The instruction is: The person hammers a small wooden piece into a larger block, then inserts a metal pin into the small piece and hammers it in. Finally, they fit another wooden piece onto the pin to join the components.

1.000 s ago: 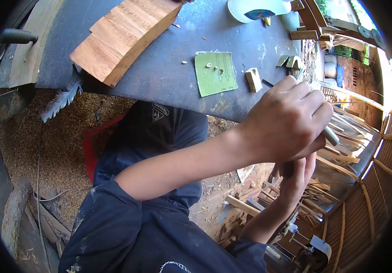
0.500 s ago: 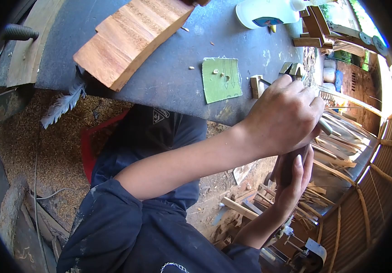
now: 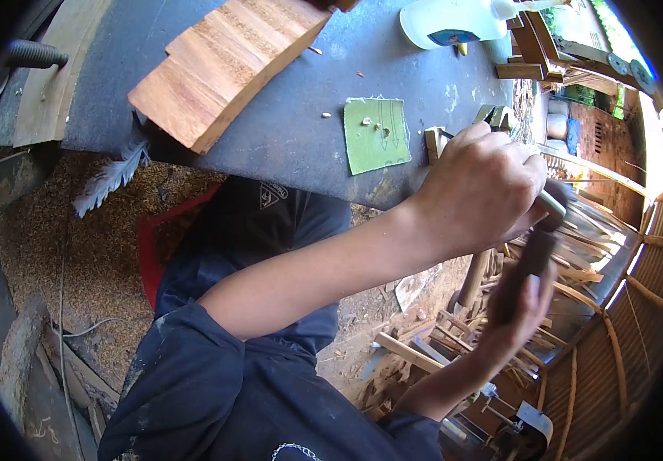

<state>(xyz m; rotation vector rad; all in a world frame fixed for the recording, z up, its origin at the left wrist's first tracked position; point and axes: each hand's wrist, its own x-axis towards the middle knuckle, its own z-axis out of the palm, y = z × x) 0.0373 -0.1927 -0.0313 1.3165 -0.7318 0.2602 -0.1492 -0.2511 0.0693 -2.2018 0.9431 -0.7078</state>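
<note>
My left hand is closed around a tool with a pale, rounded handle end, just above the table's edge. Its working end is hidden by the fingers. Beside the knuckles lie a small wooden block and a notched wooden piece. My right hand, blurred, grips the dark handle of a hammer. The hammer's dark head is close to the pale handle end; whether they touch is unclear. To the left of my left hand, a green sandpaper piece carries small wood bits.
A large shaped wooden block rests on the dark table. A white bottle stands near the far edge. At the left are a feather and a threaded rod. Wood strips lie at the right.
My right hand has moved right with the hammer, whose head now shows by the pale handle end. My left hand has stayed nearly in place, still closed on the tool.
</note>
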